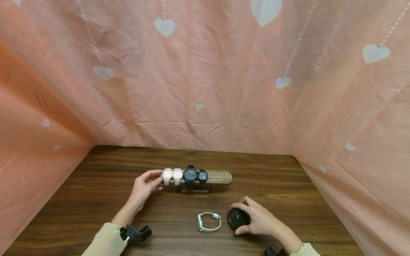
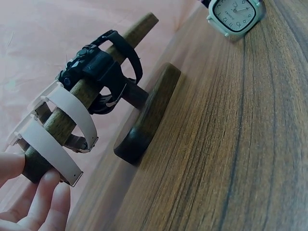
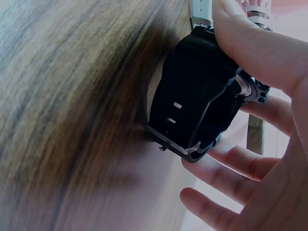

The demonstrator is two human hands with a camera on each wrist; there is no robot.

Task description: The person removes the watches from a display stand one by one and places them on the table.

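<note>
A wooden watch stand [image 1: 221, 177] holds two pale pink watches [image 1: 177, 174], a large black watch [image 1: 190, 174] and a smaller black watch [image 1: 203, 175] along its bar. My left hand [image 1: 143, 187] grips the bar's left end, with the thumb on one side and fingertips beneath, beside the outermost pink strap [image 2: 48, 149]. On the right, my right hand [image 1: 256, 217] holds another chunky black watch [image 1: 236, 218] between thumb and fingers. Its buckled strap [image 3: 183, 103] forms a closed loop, low at the tabletop. Left of this watch, a white watch [image 1: 209, 229] lies on its side with its strap looped.
The brown wood-grain table [image 1: 166, 238] runs back to a pink curtain [image 1: 205, 89] with white hearts, which also encloses both sides. A rounded base [image 2: 149, 115] supports the stand's bar above the table. Black wrist devices [image 1: 136, 233] sit on both forearms.
</note>
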